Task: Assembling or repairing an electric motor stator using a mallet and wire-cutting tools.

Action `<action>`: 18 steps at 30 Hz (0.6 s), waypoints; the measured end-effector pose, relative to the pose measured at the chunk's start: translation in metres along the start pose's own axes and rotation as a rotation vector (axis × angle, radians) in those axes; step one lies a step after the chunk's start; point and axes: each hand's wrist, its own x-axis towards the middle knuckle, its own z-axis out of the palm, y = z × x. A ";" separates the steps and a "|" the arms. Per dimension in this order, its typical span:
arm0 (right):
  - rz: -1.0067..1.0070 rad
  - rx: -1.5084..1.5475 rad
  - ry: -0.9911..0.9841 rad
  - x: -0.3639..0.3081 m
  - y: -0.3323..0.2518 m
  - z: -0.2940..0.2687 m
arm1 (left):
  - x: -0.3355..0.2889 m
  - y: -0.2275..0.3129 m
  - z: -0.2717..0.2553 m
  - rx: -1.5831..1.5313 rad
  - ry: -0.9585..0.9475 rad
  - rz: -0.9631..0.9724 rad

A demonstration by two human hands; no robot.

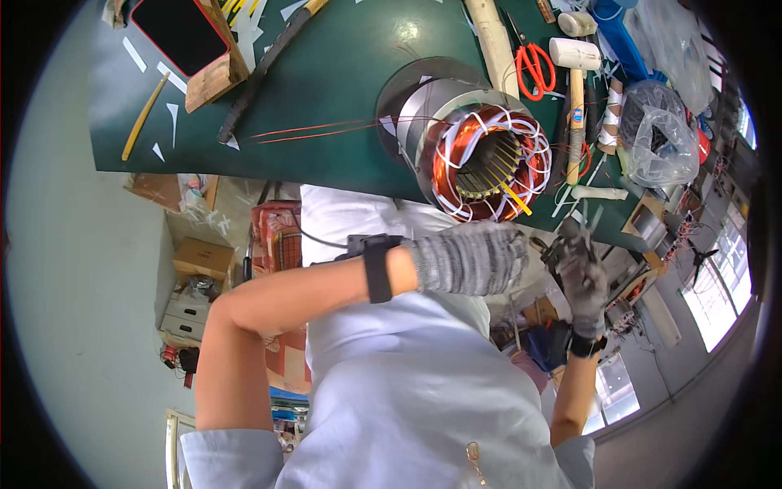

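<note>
Your left hand (472, 257), in a grey knit glove, is curled into a loose fist just below the motor stator (481, 155); whether anything is inside the fist you cannot tell from here. Your right hand (580, 273), gloved the same way, is closed around a small dark tool (562, 244) whose kind is too hard to make out. The two hands are near each other, both at the table's near edge.

The stator lies on its side on the green table (326, 81), its open end facing you, with copper windings and white sleeves looped round the rim and a yellow strip (515, 198) sticking out of one slot. Thin red wires (309, 130) run from it to the left across the table.

Behind it lie red-handled scissors (535, 65) and a white-headed mallet (575, 81) with a small blue label on its wooden handle. To the right sits a crumpled clear plastic bag (661, 134). At the far left, a dark tablet with a red edge (177, 33) leans on a wooden block (218, 69). Below the table edge, cardboard boxes (199, 257) stand on the floor.
</note>
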 end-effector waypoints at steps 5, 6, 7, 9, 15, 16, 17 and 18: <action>0.152 0.148 -0.025 -0.025 -0.049 0.093 | 0.014 0.007 0.021 0.011 0.051 -0.079; 0.275 -0.153 0.112 -0.028 -0.060 0.101 | 0.014 0.005 0.020 -0.105 0.015 -0.053; 0.396 -0.457 0.256 -0.032 -0.071 0.105 | 0.015 0.005 0.020 -0.122 0.027 -0.044; 0.382 -0.638 0.140 -0.035 -0.083 0.115 | 0.020 0.005 0.021 -0.143 0.171 -0.114; 0.108 -1.872 -0.507 -0.018 -0.110 0.153 | 0.021 0.003 0.026 -0.143 0.246 -0.121; 0.154 -1.828 -0.536 -0.013 -0.111 0.157 | 0.021 0.003 0.028 -0.148 0.251 -0.114; 0.159 -1.832 -0.539 -0.007 -0.113 0.159 | 0.020 0.003 0.028 -0.151 0.254 -0.108; 0.397 -1.708 -0.421 0.000 -0.115 0.162 | 0.022 0.004 0.031 -0.157 0.298 -0.124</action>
